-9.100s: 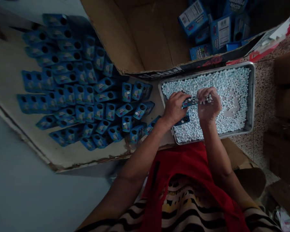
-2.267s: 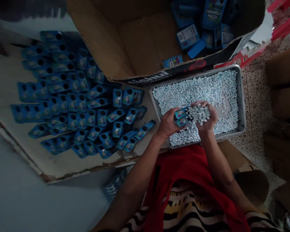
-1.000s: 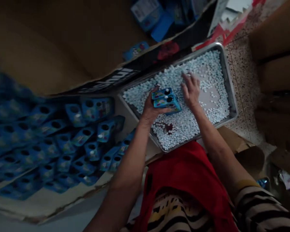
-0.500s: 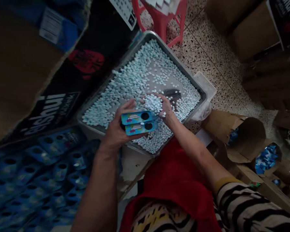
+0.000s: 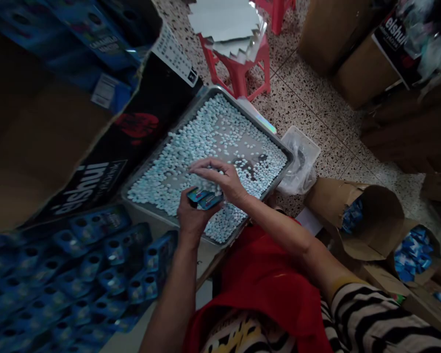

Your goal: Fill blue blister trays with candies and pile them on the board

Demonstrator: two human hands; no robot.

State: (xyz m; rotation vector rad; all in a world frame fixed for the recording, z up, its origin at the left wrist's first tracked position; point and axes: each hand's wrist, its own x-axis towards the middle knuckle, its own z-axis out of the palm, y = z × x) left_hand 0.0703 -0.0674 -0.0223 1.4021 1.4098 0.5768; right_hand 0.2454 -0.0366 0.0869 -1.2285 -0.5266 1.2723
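My left hand (image 5: 191,215) grips two small blue boxes (image 5: 205,198) over the near part of a metal tray (image 5: 279,147) filled with small pale blue-white candies (image 5: 213,137). My right hand (image 5: 220,177) lies over the top of those boxes, fingers curved and pressed down, covering their open ends. What is under its palm is hidden. Both hands are above the candies, close to my red apron.
Several blue boxes (image 5: 95,264) lie on a board at lower left. A big open carton (image 5: 77,147) stands left of the tray. A red stool (image 5: 242,68) with paper, a clear plastic tub (image 5: 299,159) and brown paper bags (image 5: 367,220) stand on the speckled floor.
My view has swung to the right, showing the floor and stool. My right hand, which held a heap of candies beside the boxes, now lies over them; the boxes sit lower in my left hand.
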